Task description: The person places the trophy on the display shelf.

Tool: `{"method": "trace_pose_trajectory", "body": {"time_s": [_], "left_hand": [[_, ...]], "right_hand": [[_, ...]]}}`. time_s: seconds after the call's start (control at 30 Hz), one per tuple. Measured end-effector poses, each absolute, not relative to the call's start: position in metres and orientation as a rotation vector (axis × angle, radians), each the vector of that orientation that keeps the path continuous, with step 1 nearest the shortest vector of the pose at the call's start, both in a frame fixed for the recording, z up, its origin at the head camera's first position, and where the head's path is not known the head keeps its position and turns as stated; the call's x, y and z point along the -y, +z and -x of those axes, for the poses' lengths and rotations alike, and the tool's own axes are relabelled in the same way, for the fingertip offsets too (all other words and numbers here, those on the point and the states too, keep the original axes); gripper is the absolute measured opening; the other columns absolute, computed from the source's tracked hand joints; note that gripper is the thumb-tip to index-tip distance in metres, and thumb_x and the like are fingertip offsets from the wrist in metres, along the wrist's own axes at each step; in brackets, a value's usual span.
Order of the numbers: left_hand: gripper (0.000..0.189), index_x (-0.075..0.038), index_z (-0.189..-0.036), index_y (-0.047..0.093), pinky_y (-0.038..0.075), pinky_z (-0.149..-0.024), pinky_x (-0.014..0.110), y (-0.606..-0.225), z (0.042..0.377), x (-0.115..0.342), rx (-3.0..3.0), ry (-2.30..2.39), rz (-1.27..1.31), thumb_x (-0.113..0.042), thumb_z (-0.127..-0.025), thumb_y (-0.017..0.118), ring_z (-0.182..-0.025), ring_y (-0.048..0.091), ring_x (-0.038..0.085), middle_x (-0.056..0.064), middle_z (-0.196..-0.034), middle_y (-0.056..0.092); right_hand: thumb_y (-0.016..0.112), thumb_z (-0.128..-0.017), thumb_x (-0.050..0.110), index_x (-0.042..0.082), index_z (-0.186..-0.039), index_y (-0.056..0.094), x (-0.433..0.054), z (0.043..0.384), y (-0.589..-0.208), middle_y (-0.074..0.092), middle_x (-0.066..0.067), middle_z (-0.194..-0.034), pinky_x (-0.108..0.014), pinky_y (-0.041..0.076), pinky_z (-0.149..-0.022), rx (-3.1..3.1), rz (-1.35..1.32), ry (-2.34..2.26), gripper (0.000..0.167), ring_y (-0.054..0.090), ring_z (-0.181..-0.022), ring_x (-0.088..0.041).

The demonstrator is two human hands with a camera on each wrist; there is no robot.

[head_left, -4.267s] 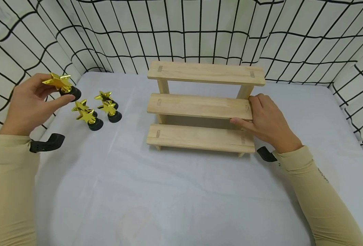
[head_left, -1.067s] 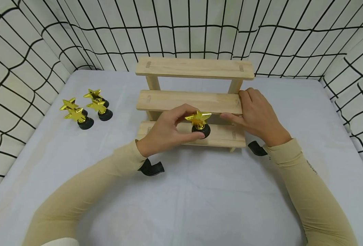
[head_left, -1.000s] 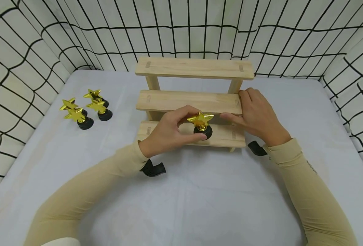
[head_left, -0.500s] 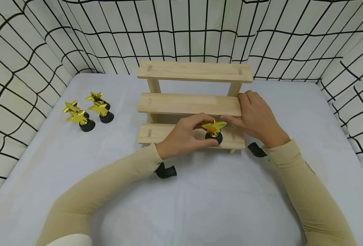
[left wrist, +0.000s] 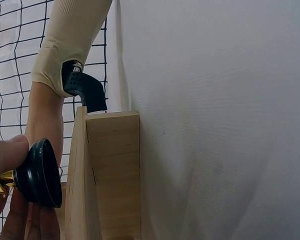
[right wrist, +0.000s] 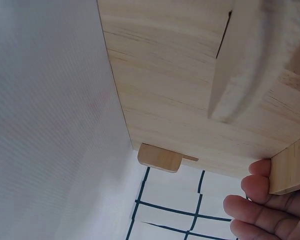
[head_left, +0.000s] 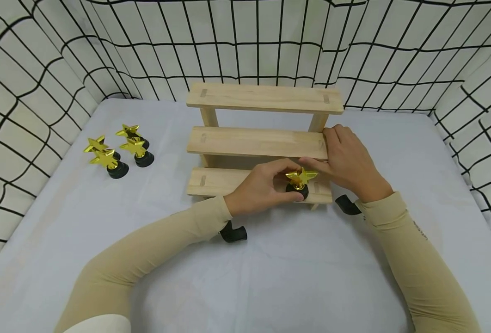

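The head view shows five star trophies (head_left: 300, 177), four at the left of the frame and one right of centre. Mid-frame there is one wooden stand (head_left: 258, 142) with three shelves (head_left: 266, 97), plus one left hand (head_left: 264, 187) and one right hand (head_left: 350, 162). The lower half has two beige sleeves (head_left: 156, 244) and two black wrist mounts (head_left: 235, 234) over one white cloth (head_left: 291, 277); wire mesh (head_left: 251, 44) lines three sides.

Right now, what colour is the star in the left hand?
The star is shiny gold, clearest in the head view.

The left wrist view crops the gold star-topped trophy with round black base (left wrist: 36, 175); dark marks (head_left: 420, 230) on the beige right sleeve (head_left: 416, 259) are unreadable.
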State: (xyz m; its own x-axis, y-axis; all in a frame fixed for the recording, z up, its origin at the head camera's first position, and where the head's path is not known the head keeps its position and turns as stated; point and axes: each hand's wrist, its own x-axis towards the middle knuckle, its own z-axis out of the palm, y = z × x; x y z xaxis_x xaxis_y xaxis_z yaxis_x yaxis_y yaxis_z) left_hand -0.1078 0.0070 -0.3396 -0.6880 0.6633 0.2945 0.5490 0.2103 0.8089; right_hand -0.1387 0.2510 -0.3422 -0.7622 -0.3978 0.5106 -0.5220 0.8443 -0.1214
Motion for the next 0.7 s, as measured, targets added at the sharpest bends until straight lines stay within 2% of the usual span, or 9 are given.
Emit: {"method": "trace_pose_trajectory", "body": {"time_s": [0.4, 0.7], "left_hand": [[0.047, -0.008, -0.123, 0.066, 0.058, -0.100, 0.027, -0.3403, 0.1132, -0.0108, -2.387, 1.420, -1.169, -0.019, -0.083, 0.088, -0.109, 0.070, 0.015, 0.005, -0.121, 0.072], [0.049, -0.005, -0.126, 0.066, 0.059, -0.102, 0.027, -0.3437, 0.1150, -0.0153, -2.379, 1.376, -1.140, -0.018, -0.084, 0.087, -0.116, 0.069, 0.018, 0.009, -0.130, 0.070]], "right_hand": [[0.024, -0.091, 0.089, -0.012, -0.108, 0.058, -0.2517, 0.1390, -0.3432, 0.056, -0.022, -0.088, -0.043, 0.044, -0.062, 2.529, -0.681, 0.334, 0.108, 0.049, -0.072, -0.033], [0.027, -0.091, 0.088, -0.012, -0.105, 0.058, -0.2515, 0.1395, -0.3443, 0.057, -0.023, -0.088, -0.044, 0.046, -0.063, 2.509, -0.683, 0.355, 0.106, 0.051, -0.073, -0.034]]}}
